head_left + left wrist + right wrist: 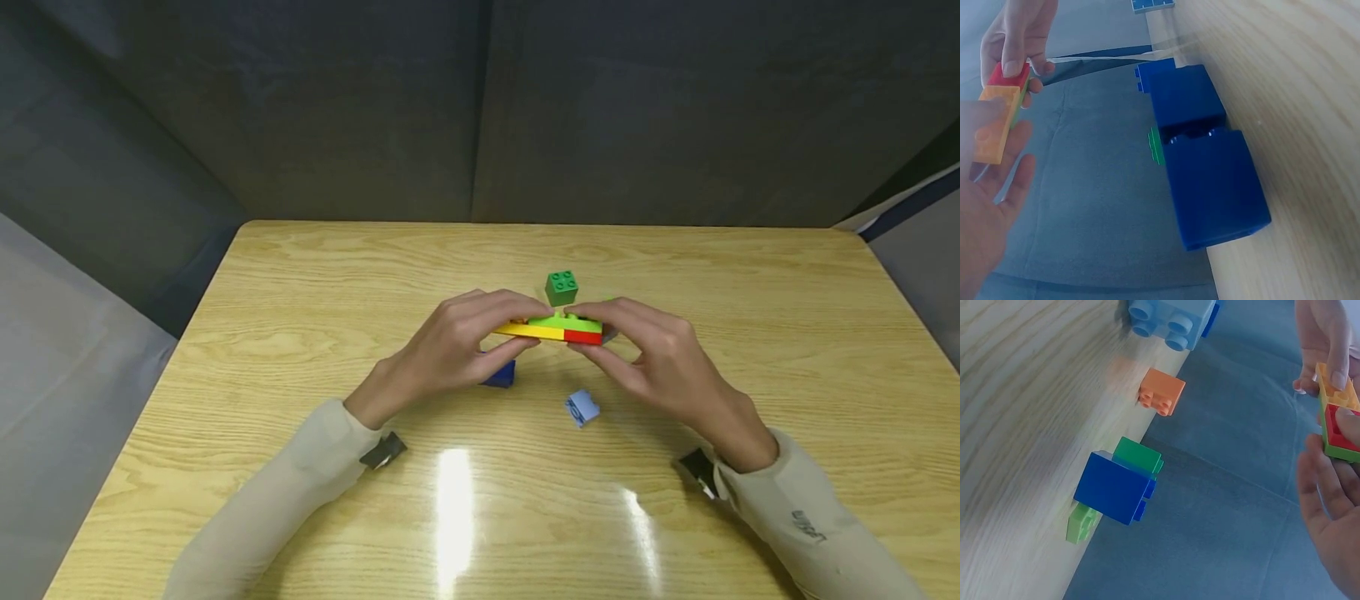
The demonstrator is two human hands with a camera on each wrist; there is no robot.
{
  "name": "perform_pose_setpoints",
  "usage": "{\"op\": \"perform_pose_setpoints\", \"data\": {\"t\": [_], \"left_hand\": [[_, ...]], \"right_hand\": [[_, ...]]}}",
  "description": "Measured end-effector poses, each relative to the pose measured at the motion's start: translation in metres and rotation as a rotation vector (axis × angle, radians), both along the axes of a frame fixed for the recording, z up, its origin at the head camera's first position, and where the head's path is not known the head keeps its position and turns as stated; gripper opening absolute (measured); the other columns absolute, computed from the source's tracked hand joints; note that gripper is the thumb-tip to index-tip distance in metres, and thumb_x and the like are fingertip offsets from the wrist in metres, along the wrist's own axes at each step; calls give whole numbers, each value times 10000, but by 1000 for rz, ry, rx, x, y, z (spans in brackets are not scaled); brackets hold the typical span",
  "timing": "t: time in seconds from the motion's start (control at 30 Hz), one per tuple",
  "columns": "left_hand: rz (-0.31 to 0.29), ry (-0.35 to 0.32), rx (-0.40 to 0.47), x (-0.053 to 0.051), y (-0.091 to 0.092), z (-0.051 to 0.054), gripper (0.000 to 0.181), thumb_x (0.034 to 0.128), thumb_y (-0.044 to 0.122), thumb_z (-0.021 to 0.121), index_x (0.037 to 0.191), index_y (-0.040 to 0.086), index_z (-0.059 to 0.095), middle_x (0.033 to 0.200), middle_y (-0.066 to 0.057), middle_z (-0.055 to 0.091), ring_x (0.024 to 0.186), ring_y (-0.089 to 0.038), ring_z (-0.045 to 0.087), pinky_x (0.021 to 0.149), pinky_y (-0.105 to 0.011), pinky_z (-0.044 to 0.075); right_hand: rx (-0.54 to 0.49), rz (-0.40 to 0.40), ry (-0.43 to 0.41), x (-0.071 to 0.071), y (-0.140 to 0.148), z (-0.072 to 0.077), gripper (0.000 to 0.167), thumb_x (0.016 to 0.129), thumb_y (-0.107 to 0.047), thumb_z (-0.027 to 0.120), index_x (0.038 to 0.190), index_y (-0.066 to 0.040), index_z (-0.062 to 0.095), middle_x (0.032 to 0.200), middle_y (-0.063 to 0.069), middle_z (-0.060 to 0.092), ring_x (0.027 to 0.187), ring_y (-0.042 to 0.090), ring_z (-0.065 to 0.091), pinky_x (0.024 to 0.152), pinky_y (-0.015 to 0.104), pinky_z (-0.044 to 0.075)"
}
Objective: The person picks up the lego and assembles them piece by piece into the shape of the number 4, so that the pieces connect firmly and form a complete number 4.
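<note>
Both hands hold one joined piece above the table: a lime green brick on top of a yellow brick and a red brick, which sit end to end. My left hand pinches the yellow end, thumb and fingers on opposite faces. At the red end my right hand pinches the piece the same way. In the left wrist view the red brick and the yellow brick face the camera. The right wrist view shows the yellow brick beside the red brick.
A green brick stands beyond the hands. Nearer are a dark blue brick, partly under my left hand, and a light blue brick. The right wrist view also has an orange brick and a light green brick on the wooden table.
</note>
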State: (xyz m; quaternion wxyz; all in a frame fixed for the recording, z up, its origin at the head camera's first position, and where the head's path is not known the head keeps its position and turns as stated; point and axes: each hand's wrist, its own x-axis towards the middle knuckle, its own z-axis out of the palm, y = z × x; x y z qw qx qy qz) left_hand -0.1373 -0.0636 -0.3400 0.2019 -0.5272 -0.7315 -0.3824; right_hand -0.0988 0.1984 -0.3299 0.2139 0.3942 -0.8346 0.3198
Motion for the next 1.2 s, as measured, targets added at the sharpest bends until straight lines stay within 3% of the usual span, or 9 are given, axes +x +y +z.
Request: {"op": "perform_pose_setpoints", "data": {"t": [0.1, 0.23, 0.33, 0.47, 0.53, 0.77, 0.87, 0.97, 1.2], "left_hand": [[0, -12, 9, 0, 0, 0, 362, 868, 46, 842, 1203, -12, 718, 1131, -95, 751, 958, -165, 711, 863, -240, 561], [-11, -29, 17, -1, 0, 1, 416, 852, 57, 862, 1223, -28, 693, 1132, -114, 743, 939, -165, 699, 862, -234, 563], [-8, -28, 14, -1, 0, 1, 441, 839, 72, 878, 1225, -32, 692, 1149, -121, 742, 947, -186, 707, 884, -244, 564], [11, -13, 2, -1, 1, 2, 437, 840, 134, 890, 1212, -12, 714, 1164, -101, 747, 984, -190, 715, 920, -273, 556], [26, -2, -3, -1, 1, 3, 443, 832, 179, 902, 1200, 3, 729, 1155, -85, 753, 999, -174, 714, 910, -281, 554], [51, 18, -11, -1, 6, 6, 408, 825, 184, 908, 1172, 32, 758, 1121, -66, 766, 1025, -167, 718, 851, -280, 549], [42, 12, -6, 0, 7, 6, 367, 838, 145, 890, 1155, 20, 757, 1105, -72, 767, 1013, -173, 719, 874, -280, 547], [40, 18, 3, 0, 7, 5, 327, 851, 133, 868, 1135, 15, 755, 1084, -69, 769, 998, -174, 718, 904, -289, 545], [27, 29, 29, 0, 7, 3, 316, 847, 109, 860, 1127, 11, 750, 1074, -66, 768, 999, -169, 714, 926, -305, 544]], "right_hand": [[-4, 0, -10, -1, 0, 0, 513, 1033, -468, 577, 1180, -6, 742, 1053, 93, 769, 802, 165, 723, 788, 101, 529], [-9, 17, -15, -1, 1, 0, 332, 942, -210, 794, 1195, -4, 731, 1086, 104, 761, 838, 183, 722, 814, 92, 517], [-16, 30, -19, -1, 0, 1, 474, 760, 64, 888, 1200, 0, 725, 1108, 115, 755, 862, 198, 723, 821, 94, 517], [-21, 37, -11, -1, -1, 1, 566, 671, 145, 895, 1192, 7, 721, 1114, 125, 750, 868, 206, 722, 818, 99, 524], [-23, 41, -2, -1, -2, 0, 563, 675, 139, 895, 1194, 10, 718, 1117, 126, 749, 866, 206, 721, 814, 106, 529], [-39, 40, -17, -1, -5, -2, 345, 948, -193, 794, 1217, 10, 717, 1134, 128, 749, 918, 223, 729, 865, 94, 507], [-38, 33, -8, 0, -6, -1, 369, 960, -247, 781, 1220, 7, 717, 1134, 128, 751, 917, 227, 735, 882, 86, 497], [-41, 34, -10, 0, -6, -1, 527, 1045, -469, 570, 1224, 5, 714, 1129, 127, 752, 901, 221, 735, 883, 80, 491], [-30, 48, -15, -1, -5, -1, 552, 1042, -484, 572, 1249, 11, 700, 1167, 130, 741, 891, 199, 725, 846, 92, 508]]}}
